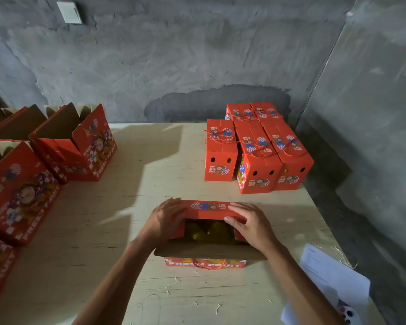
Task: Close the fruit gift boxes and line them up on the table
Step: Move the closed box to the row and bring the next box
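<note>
progress approx. halfway: four closed boxes (256, 148) lined up at far right of the table (150, 184), open boxes (75, 146) wait at its left, w/ left hand (166, 219) & right hand (249, 221) flat-fingered, pressing the far flap of the current box (206, 233) near its front edge.

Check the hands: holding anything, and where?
Both hands press the far top flap of the open box: left hand at its left end, right hand at its right. No gripping.
</note>
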Tool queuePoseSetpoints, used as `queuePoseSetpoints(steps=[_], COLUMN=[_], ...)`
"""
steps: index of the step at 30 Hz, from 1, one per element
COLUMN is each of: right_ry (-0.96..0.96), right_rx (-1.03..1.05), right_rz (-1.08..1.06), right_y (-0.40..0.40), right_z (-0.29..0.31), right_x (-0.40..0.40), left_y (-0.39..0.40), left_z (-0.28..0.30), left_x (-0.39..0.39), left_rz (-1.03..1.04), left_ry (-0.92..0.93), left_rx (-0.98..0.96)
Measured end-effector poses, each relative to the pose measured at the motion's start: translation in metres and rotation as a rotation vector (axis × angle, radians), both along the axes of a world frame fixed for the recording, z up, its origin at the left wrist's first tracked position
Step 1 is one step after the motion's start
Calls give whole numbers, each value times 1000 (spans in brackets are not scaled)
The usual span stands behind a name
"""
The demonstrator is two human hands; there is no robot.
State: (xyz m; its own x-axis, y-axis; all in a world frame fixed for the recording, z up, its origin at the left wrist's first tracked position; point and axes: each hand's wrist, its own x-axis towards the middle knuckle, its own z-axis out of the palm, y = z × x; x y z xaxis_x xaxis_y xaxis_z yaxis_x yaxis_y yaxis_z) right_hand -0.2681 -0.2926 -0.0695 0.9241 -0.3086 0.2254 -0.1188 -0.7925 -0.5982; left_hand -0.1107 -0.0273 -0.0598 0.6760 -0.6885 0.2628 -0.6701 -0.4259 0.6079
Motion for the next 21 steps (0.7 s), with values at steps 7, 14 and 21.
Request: queuePoseSetpoints(steps=[7,14,21], right_ry=[-37,77,25], right_rx=[-140,-135,-227], right_rz=[-65,45,27], right_y=[-1,-12,-9], right_z=[-3,-3,-3], right_x=[5,8,10], left_y=[4,1,3], left_z=[-8,-4,-12], left_x=[18,12,12], left_rz=[27,160,255], left_ry=[107,158,242], left_rx=[197,126,1])
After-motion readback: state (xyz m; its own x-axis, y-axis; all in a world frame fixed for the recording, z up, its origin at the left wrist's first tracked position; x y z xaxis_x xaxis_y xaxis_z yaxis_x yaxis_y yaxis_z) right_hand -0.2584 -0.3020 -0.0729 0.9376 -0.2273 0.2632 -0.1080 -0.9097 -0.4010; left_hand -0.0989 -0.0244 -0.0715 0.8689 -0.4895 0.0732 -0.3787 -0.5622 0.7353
